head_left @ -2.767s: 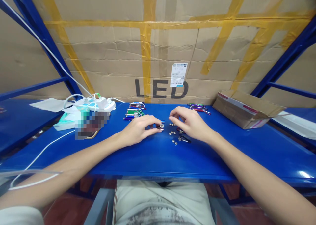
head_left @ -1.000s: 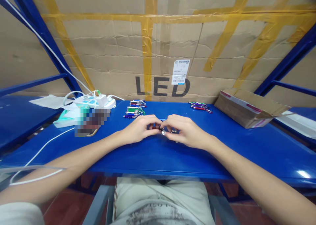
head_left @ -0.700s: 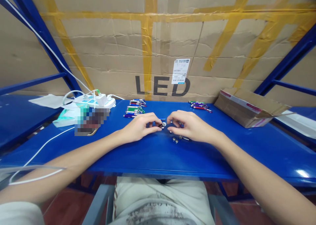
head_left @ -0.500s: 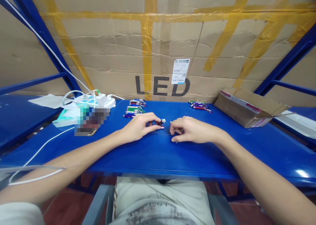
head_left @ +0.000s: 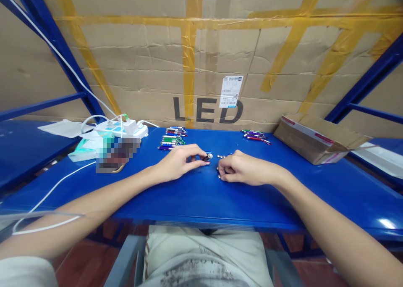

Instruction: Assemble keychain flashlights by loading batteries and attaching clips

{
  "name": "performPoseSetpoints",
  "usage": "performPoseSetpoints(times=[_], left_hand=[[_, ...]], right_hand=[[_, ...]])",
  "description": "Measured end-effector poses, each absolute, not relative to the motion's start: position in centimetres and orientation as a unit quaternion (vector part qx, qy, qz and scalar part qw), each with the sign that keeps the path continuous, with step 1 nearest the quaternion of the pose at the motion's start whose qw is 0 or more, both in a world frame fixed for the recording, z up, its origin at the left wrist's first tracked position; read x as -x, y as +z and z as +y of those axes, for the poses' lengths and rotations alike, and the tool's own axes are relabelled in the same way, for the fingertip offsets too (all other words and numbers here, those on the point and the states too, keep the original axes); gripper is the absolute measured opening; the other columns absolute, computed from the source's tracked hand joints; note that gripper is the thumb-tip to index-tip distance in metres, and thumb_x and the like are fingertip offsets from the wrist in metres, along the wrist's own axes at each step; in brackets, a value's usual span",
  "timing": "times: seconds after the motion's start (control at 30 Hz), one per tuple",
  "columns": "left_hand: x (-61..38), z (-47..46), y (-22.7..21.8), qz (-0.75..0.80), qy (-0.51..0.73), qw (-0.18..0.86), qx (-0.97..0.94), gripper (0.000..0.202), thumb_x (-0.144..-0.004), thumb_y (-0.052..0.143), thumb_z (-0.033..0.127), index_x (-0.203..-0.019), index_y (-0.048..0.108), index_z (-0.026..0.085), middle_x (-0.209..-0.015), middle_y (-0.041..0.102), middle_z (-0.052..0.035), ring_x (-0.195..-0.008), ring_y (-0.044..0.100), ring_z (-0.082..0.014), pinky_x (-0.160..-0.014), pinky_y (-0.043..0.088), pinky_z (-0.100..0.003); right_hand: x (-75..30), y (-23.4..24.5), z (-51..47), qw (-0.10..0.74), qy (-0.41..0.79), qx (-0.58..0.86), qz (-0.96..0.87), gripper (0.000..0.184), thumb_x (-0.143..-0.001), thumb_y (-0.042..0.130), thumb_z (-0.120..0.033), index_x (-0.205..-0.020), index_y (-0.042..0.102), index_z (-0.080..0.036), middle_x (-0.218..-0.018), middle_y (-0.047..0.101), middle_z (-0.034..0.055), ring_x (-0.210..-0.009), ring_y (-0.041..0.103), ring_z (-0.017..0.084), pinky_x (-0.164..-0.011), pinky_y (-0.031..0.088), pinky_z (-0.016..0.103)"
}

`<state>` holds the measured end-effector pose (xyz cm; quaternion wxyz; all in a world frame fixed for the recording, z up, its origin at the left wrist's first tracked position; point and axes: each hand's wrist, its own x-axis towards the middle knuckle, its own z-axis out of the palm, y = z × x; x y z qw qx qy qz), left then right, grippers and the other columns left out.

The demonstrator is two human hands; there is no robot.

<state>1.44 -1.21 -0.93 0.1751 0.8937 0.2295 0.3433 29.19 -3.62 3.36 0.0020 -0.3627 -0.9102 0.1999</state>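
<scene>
My left hand [head_left: 182, 163] is closed in a pinch around a small keychain flashlight [head_left: 207, 163]. Its pinkish-red end shows by the thumb, and a round silver piece [head_left: 210, 156] shows at the index fingertip; the rest is hidden by the fingers. To the right, my right hand [head_left: 244, 168] rests low over the blue table [head_left: 195, 198], thumb and index fingertips together at a small silver button cell [head_left: 219, 177]. More button cells [head_left: 219, 156] lie just beyond its knuckles, partly covered by the hand.
Keychain flashlights with carabiner clips lie in a left row [head_left: 171, 140] and a right group [head_left: 255, 135]. An open cardboard box [head_left: 308, 140] stands at right. A power strip [head_left: 141, 130], white cables and a pixelated object [head_left: 118, 154] are at left. A large carton [head_left: 141, 68] rises behind.
My right hand has drawn its fingers together and shifted slightly right, uncovering several button cells. The left hand keeps its pinch almost unmoved.
</scene>
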Motion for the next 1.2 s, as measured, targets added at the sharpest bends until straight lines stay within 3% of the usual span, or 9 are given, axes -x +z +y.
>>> performPoseSetpoints(times=[0.2,0.4,0.57,1.03,1.2], left_hand=[[-1.4,-1.2,-0.9,0.23,0.344,0.174,-0.894,0.019,-0.107,0.071,0.03,-0.121,0.077,0.019,-0.114,0.079,-0.0076,-0.099,0.073,-0.0189,-0.092,0.056,-0.031],[-1.4,-1.3,-0.8,0.24,0.341,0.18,-0.891,0.021,-0.108,0.069,0.034,-0.12,0.077,0.019,-0.114,0.079,-0.0083,-0.097,0.072,-0.0195,-0.089,0.056,-0.032],[-1.4,-1.4,-0.7,0.246,0.343,0.192,-0.886,0.024,-0.108,0.069,0.038,-0.119,0.078,0.019,-0.112,0.079,-0.0089,-0.09,0.07,-0.0182,-0.079,0.055,-0.029],[-1.5,-1.7,-0.6,0.24,0.343,0.175,-0.891,0.026,-0.109,0.067,0.039,-0.119,0.079,0.017,-0.11,0.078,-0.0097,-0.088,0.069,-0.0167,-0.075,0.051,-0.027],[-1.5,-1.8,-0.5,0.238,0.346,0.17,-0.891,0.026,-0.11,0.067,0.039,-0.118,0.079,0.017,-0.109,0.077,-0.009,-0.084,0.066,-0.0155,-0.074,0.05,-0.027]], right_hand=[[-29.0,2.8,-3.6,0.028,0.194,0.37,-0.908,0.016,-0.102,0.069,-0.034,-0.11,0.068,-0.021,-0.089,0.07,0.0006,-0.082,0.063,0.021,-0.095,0.034,0.038],[-29.1,2.3,-3.4,0.046,0.201,0.337,-0.919,0.01,-0.106,0.064,-0.031,-0.103,0.066,-0.022,-0.107,0.076,0.0041,-0.101,0.068,0.025,-0.095,0.03,0.038],[-28.8,2.2,-3.4,0.05,0.181,0.346,-0.919,0.012,-0.105,0.068,-0.03,-0.098,0.063,-0.021,-0.104,0.074,0.0043,-0.106,0.067,0.026,-0.09,0.027,0.037],[-28.6,2.0,-3.6,0.027,0.159,0.339,-0.927,0.019,-0.109,0.065,-0.029,-0.093,0.061,-0.019,-0.1,0.073,0.0062,-0.096,0.063,0.026,-0.092,0.027,0.038],[-28.3,1.4,-3.8,0.034,0.102,0.323,-0.94,0.022,-0.113,0.058,-0.031,-0.095,0.062,-0.019,-0.103,0.072,0.0092,-0.096,0.06,0.027,-0.089,0.026,0.039]])
